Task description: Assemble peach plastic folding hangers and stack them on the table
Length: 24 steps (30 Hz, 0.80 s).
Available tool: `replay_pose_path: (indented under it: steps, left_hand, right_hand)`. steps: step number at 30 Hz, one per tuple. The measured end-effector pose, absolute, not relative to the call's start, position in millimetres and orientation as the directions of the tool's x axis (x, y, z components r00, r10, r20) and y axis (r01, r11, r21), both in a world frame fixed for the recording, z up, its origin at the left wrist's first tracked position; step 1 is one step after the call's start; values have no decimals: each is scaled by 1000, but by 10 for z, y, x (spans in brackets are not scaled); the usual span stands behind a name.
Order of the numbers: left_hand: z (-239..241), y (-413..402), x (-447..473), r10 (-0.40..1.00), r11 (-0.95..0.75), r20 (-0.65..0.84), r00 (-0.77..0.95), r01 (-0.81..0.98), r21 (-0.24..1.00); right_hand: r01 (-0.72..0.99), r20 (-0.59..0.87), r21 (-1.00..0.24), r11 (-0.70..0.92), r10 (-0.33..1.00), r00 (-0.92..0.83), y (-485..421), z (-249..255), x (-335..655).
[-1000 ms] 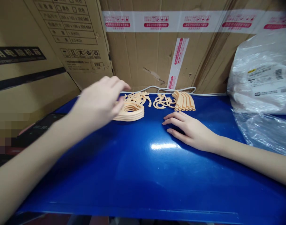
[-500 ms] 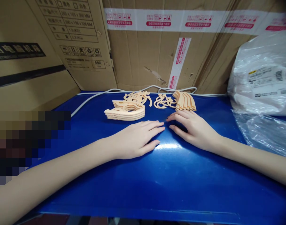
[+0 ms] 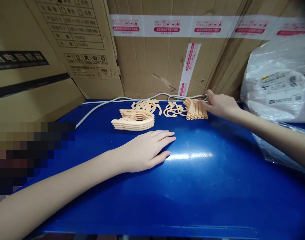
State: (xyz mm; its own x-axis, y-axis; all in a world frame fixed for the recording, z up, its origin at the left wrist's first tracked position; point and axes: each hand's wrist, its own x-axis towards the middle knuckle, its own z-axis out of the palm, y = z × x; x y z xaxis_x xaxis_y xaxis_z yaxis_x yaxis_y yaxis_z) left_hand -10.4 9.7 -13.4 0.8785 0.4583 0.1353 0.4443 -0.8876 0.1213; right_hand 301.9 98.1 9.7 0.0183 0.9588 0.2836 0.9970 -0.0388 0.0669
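My left hand (image 3: 148, 150) lies palm down on the blue tabletop (image 3: 152, 203), fingers stretched out and holding nothing. Just beyond it sits a stack of curved cream plastic pieces (image 3: 133, 125), shaped like clothes hanger arms. Behind that stack is a loose pile of cream plastic hooks (image 3: 147, 105). A smaller group of hooks (image 3: 171, 110) lies further right, beside a row of cream hanger arms (image 3: 195, 109). My right hand (image 3: 221, 104) reaches to the right end of this row, thumb and forefinger apart, the thumb at the outermost piece. Its other fingers are mostly hidden.
Cardboard boxes (image 3: 152, 66) wall off the back and left. A white cable (image 3: 97, 108) runs along the table's back edge. A clear plastic bag with a white label (image 3: 279, 86) stands at the right. The left edge holds a blurred-out patch.
My right hand has moved right and away from me, from in front of the row of hanger arms to its right end. My left hand stays where it was.
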Motion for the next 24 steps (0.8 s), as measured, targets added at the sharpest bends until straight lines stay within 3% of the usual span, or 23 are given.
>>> replay_pose_path:
  steps: [5, 10, 24]
  left_hand:
    - [-137, 101, -96, 461, -886, 135, 877, 446, 127]
    - [-121, 92, -90, 465, -883, 113, 878, 453, 122]
    - [-76, 96, -26, 462, -886, 105, 881, 454, 90]
  right_hand:
    - [998, 195, -53, -40, 979, 50, 1197, -54, 3150]
    - [987, 209, -157, -41, 975, 73, 1263, -90, 3208]
    - [1000, 200, 16, -17, 980, 13, 1179, 102, 3172]
